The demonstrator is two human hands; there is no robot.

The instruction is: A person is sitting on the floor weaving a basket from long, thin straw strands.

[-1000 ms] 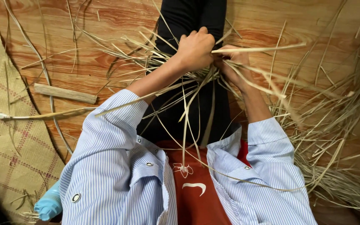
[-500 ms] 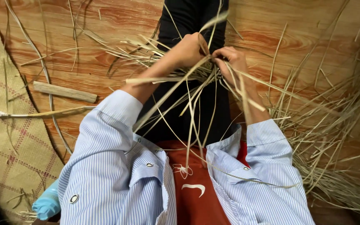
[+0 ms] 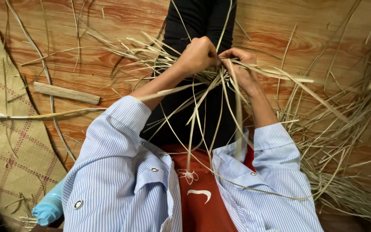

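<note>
My left hand [image 3: 199,55] is closed around a cluster of pale dry straw strips [image 3: 194,116] above my black-trousered legs. My right hand [image 3: 240,64] is beside it, fingers pinched on strips of the same cluster. The two hands nearly touch. Long loose strip ends hang down from the hands toward my chest and fan out to both sides. Both arms wear a blue-and-white striped shirt over a red top.
A heap of loose straw [image 3: 348,141] covers the floor at right. A woven mat [image 3: 9,154] lies at left on the wooden floor [image 3: 108,25], with a flat wooden stick [image 3: 66,93] and a long reed [image 3: 44,115] near it. A light blue bottle [image 3: 50,207] sits at lower left.
Both hands have come closer together over the strips. A long strip held out to the right earlier now droops lower.
</note>
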